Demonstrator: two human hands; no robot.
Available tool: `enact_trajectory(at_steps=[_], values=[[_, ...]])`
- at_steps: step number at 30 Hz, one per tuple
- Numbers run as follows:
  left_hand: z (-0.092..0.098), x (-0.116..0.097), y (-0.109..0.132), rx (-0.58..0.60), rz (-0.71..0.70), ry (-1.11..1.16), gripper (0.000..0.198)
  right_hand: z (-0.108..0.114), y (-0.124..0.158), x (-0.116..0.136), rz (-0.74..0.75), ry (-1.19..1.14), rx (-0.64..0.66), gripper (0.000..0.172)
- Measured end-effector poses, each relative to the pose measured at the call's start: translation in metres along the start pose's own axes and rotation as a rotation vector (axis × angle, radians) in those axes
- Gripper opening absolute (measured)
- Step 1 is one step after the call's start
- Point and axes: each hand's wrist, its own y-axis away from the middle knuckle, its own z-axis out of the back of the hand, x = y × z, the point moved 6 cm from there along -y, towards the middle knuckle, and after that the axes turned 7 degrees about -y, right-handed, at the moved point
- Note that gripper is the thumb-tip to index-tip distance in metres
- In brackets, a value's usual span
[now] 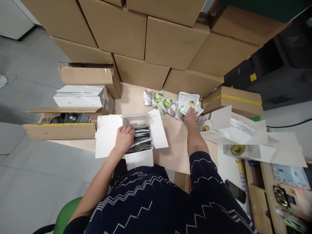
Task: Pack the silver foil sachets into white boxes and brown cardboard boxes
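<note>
From where I stand, I see a loose top of dark navy-blue fabric [165, 201], patterned with thin white zigzag lines [133, 215]. Some run singly; others are stacked in close parallel bands across the front. The wide right sleeve [201, 169] carries the same sharp zigzags and ends around the elbow. Of the left sleeve [78, 224], only a plain dark stretch shows. The left forearm [99, 182] and right forearm [196, 139] are bare, as are the left hand [124, 139] and right hand [191, 117].

Packets [141, 139] in a carton [136, 121] on the table [173, 152], 3 boxes [83, 100] left of it, pouches [161, 105] right
</note>
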Motion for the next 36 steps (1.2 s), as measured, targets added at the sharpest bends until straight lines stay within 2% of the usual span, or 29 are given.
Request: enact_trajectory(at_steps=[3, 6, 9, 14, 17, 19, 22, 24, 27, 29, 33, 36], values=[[0.000, 0.000, 0.001, -0.002, -0.008, -0.002, 0.032, -0.012, -0.002, 0.002, -0.031, -0.044, 0.019, 0.093], [0.000, 0.001, 0.001, -0.005, -0.005, -0.002, 0.032, -0.024, 0.021, 0.004, 0.013, -0.055, -0.024, 0.076], [-0.001, 0.001, 0.001, 0.001, -0.004, 0.010, 0.033, -0.038, 0.065, -0.003, 0.067, -0.076, -0.073, 0.066], [0.000, 0.001, 0.000, 0.012, 0.005, 0.042, 0.034, -0.060, 0.151, -0.022, 0.135, -0.124, -0.076, 0.067], [0.001, 0.001, 0.000, 0.009, 0.013, 0.064, 0.033, -0.067, 0.192, -0.023, 0.210, -0.203, -0.021, 0.067], [0.002, 0.001, -0.001, 0.010, 0.015, 0.074, 0.033, -0.067, 0.208, -0.017, 0.253, -0.333, 0.050, 0.064], [0.003, 0.000, -0.001, 0.014, 0.012, 0.068, 0.033, -0.062, 0.217, -0.005, 0.250, -0.661, 0.172, 0.051], [0.002, 0.000, -0.001, 0.015, 0.009, 0.059, 0.034, -0.060, 0.216, 0.004, 0.194, -0.915, 0.231, 0.042], [0.000, 0.001, 0.000, 0.006, 0.007, 0.057, 0.034, -0.062, 0.211, 0.012, 0.075, -1.272, 0.288, 0.045], [-0.001, 0.001, 0.001, -0.004, 0.008, 0.055, 0.034, -0.065, 0.209, 0.010, 0.003, -1.421, 0.297, 0.045], [-0.002, 0.000, 0.002, -0.001, 0.000, 0.033, 0.035, -0.059, 0.208, -0.010, -0.019, -1.464, 0.284, 0.041], [-0.001, 0.000, 0.001, -0.001, -0.004, 0.020, 0.035, -0.046, 0.205, -0.023, 0.010, -1.338, 0.248, 0.040]])
